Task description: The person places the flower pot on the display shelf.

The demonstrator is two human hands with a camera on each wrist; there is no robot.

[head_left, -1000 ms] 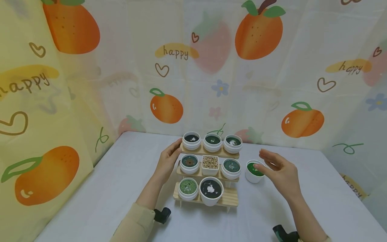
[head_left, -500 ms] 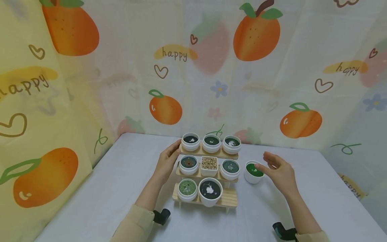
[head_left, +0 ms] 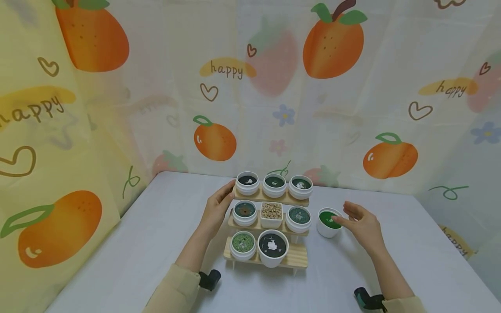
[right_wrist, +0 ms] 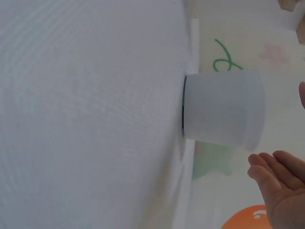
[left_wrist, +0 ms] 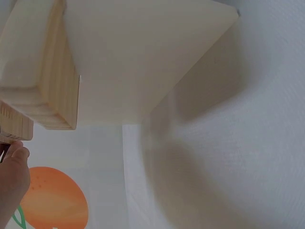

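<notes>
My left hand [head_left: 215, 208] grips the left end of the top board of a three-tier wooden stand [head_left: 295, 256]. The left wrist view shows fingertips [left_wrist: 17, 151] at a wooden board's end [left_wrist: 59, 90]. To the stand's right, a white cup with green contents [head_left: 329, 223] stands upright on the table. My right hand [head_left: 365, 228] is beside this cup, its thumb overlapping the rim in the head view. In the right wrist view, the white cup [right_wrist: 221, 109] is apart from the fingers [right_wrist: 274, 169], which hold nothing.
Small white pots fill the top row, including a dark one [head_left: 247, 184]. The middle tier holds a square pot of tan pebbles [head_left: 272, 215] between two round pots. Below are a speckled green pot [head_left: 243, 244] and a larger dark cup [head_left: 272, 248]. A fruit-print cloth [head_left: 274, 139] hangs behind.
My right hand has shifted slightly right and lower beside the green cup, its fingers drawing a little away. My left hand stays at the stand; the pots and cup have not moved.
</notes>
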